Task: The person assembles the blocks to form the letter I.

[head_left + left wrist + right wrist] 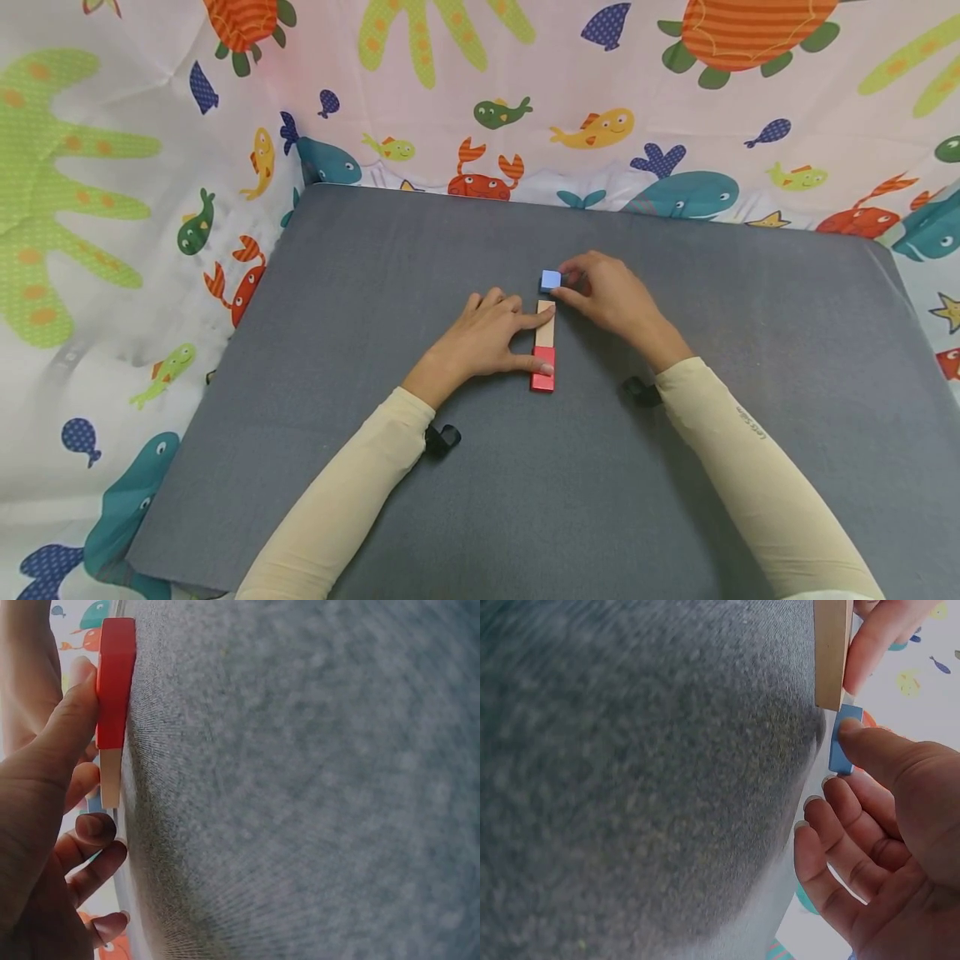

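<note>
A red block (pixel 543 354) and a plain wooden block (pixel 544 335) lie end to end in a line on the grey table. My left hand (pixel 483 335) rests on them, thumb on the red block and index finger on the far end of the wooden one; its other fingers are spread loosely. Just beyond the wooden block is a small blue block (pixel 551 279), with a narrow gap visible between them in the head view. My right hand (pixel 611 293) pinches this blue block (pixel 841 759) by thumb and index finger, from the right.
The grey table (pixel 360 300) spreads around both hands. A curtain (pixel 427 117) printed with sea animals hangs along its back and left edges. Dark wrist straps (pixel 442 440) show under both sleeves.
</note>
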A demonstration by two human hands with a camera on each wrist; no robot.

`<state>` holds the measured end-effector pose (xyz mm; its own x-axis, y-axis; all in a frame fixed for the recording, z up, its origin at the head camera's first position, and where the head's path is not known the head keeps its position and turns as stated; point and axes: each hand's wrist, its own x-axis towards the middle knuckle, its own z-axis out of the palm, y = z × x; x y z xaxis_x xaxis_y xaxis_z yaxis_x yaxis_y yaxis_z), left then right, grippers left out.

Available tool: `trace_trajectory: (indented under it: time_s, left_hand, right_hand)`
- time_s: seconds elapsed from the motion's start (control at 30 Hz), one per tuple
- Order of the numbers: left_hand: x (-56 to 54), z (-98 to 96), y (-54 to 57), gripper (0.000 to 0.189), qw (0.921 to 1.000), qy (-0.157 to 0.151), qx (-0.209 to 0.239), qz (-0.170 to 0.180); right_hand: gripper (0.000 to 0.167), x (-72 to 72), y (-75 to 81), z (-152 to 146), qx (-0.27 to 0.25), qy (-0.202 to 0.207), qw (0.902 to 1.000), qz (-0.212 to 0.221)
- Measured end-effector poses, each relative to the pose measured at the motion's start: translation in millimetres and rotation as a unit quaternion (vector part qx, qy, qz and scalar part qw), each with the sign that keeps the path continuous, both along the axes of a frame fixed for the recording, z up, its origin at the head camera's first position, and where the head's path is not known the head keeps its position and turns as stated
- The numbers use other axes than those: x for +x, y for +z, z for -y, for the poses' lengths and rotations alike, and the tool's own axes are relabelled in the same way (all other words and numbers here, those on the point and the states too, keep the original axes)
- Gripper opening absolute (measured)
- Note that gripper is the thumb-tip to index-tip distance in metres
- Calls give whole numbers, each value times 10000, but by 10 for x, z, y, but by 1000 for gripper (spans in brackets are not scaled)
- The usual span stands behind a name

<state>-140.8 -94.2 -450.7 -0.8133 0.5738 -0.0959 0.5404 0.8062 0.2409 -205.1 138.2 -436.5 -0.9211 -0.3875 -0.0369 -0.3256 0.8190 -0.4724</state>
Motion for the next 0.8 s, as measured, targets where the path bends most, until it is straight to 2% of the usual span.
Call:
trace_trajectory:
  time_s: [0.8]
  left_hand:
    - [-2,-11,-1,92,10000,-46,-12,32]
  right_hand:
    - [42,0,-98,19,47,112,9997,-207]
